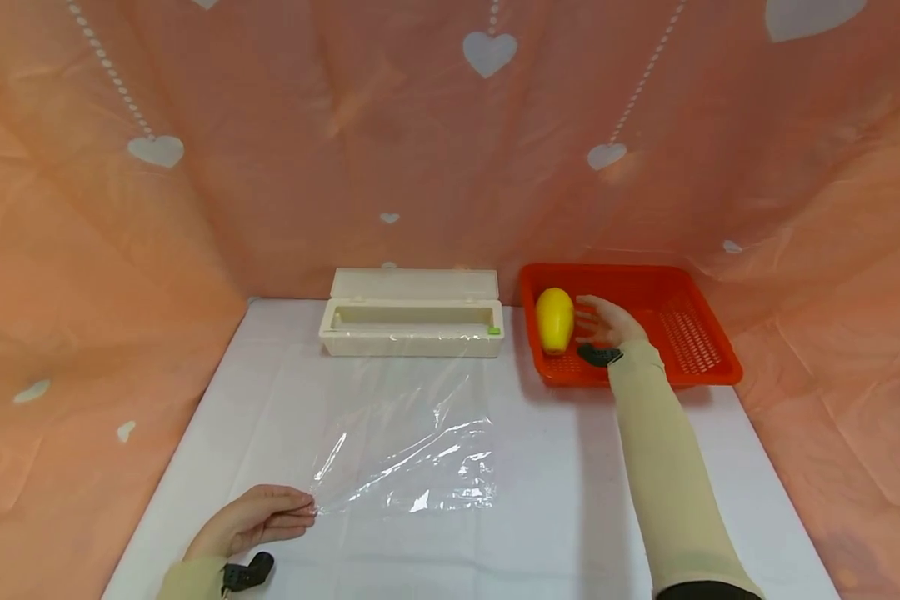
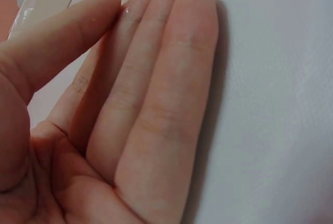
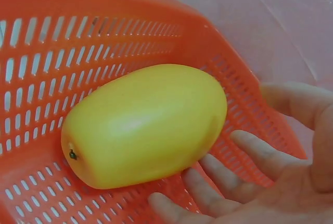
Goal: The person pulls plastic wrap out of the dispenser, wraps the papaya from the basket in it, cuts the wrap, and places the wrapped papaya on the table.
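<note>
Head view with both wrist views. The right hand (image 1: 607,323) is reaching into the orange basket (image 1: 708,367), which is sitting at the far right corner of the table (image 1: 555,500). Its fingers (image 3: 250,153) are spread wide and lying just beside the yellow mango (image 1: 554,319), apparently touching its underside in the right wrist view but not yet curling around it. The mango is lying on its side near the basket's left wall. The left hand (image 1: 258,517) is resting near the front left edge of the table, its fingers (image 2: 171,78) straight and close together; thumb and forefinger appear to be pinching the near left corner of the sheet of cling film (image 1: 412,450), though the film is too clear in the left wrist view to be sure. The film is lying flat across the middle of the table, running back to the open cream dispenser box (image 1: 412,321) at the far edge. The step in hand is judged to be the pick-up of the mango. The next move is calling for the fingers to close round the fruit and lift it clear of the basket wall while the left hand is keeping the film flat.
</note>
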### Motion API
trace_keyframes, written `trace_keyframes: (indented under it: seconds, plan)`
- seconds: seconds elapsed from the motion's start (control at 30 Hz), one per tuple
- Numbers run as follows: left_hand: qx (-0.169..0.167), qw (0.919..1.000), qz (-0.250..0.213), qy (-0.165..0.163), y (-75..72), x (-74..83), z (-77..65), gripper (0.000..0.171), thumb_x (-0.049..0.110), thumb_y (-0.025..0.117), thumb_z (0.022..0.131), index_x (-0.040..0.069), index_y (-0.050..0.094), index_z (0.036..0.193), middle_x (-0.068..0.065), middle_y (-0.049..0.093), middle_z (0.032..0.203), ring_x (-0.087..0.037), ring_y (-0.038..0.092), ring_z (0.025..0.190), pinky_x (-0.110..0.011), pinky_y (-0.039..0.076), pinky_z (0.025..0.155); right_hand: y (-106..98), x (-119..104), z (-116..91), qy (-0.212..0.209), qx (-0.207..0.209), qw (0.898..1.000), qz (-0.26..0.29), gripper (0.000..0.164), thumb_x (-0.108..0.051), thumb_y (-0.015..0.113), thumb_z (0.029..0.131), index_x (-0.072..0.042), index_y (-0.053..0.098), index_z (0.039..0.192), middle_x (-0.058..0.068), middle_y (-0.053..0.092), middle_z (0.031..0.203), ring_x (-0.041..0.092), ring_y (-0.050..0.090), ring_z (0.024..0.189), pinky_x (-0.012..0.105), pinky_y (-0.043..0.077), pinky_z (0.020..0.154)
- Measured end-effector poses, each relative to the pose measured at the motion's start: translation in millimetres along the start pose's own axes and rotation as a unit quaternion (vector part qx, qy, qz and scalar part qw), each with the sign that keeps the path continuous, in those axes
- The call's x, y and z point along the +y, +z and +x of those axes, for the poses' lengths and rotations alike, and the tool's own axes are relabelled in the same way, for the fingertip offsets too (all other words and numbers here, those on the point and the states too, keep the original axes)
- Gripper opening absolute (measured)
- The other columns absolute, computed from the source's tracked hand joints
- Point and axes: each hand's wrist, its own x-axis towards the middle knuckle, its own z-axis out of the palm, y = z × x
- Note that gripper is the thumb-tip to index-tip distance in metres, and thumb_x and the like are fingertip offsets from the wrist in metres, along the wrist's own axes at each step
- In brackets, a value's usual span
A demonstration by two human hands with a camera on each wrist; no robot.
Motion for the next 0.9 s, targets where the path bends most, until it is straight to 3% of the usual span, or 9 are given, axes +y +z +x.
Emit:
trace_keyframes:
  seconds: [0.33,0.5,0.7,0.9]
  plan:
    - [0.016,0.9999,-0.004,-0.002,2.6,2.5,-0.1,0.022,0.008,0.056,0.097,-0.008,0.065,0.108,-0.019,0.069,0.098,-0.028,0.068,0.092,-0.040,0.054,0.084,-1,6,15,0.024,0.026,0.996,-0.084,0.062,-0.027,0.046,0.102,-0.010,0.016,0.153,0.013,0.006,0.158,0.033,0.017,0.141,0.044,0.026,0.112]
    - [0.015,0.9999,0.001,0.003,1.8,2.5,-0.5,0.021,0.008,0.057,0.096,-0.008,0.065,0.107,-0.019,0.069,0.098,-0.027,0.068,0.092,-0.040,0.054,0.084,-3,13,27,0.020,0.042,0.981,-0.190,0.070,-0.037,0.052,0.098,-0.007,0.019,0.152,0.018,0.010,0.156,0.036,0.024,0.136,0.038,0.037,0.106]
    - [0.025,0.9997,0.005,-0.001,3.6,3.7,0.2,0.020,0.008,0.058,0.095,-0.007,0.067,0.104,-0.018,0.070,0.095,-0.025,0.069,0.088,-0.038,0.055,0.081,-3,17,32,0.029,0.029,0.982,-0.185,0.077,-0.039,0.054,0.097,-0.005,0.013,0.153,0.018,0.005,0.157,0.037,0.020,0.138,0.046,0.026,0.112]
    - [0.025,0.9995,0.020,0.002,6.7,6.2,2.9,0.022,0.010,0.060,0.095,-0.008,0.067,0.104,-0.018,0.070,0.096,-0.026,0.069,0.089,-0.039,0.055,0.081,-7,19,33,0.030,0.036,0.979,-0.199,0.080,-0.042,0.057,0.095,-0.002,0.016,0.151,0.019,0.017,0.153,0.037,0.026,0.134,0.047,0.027,0.111]
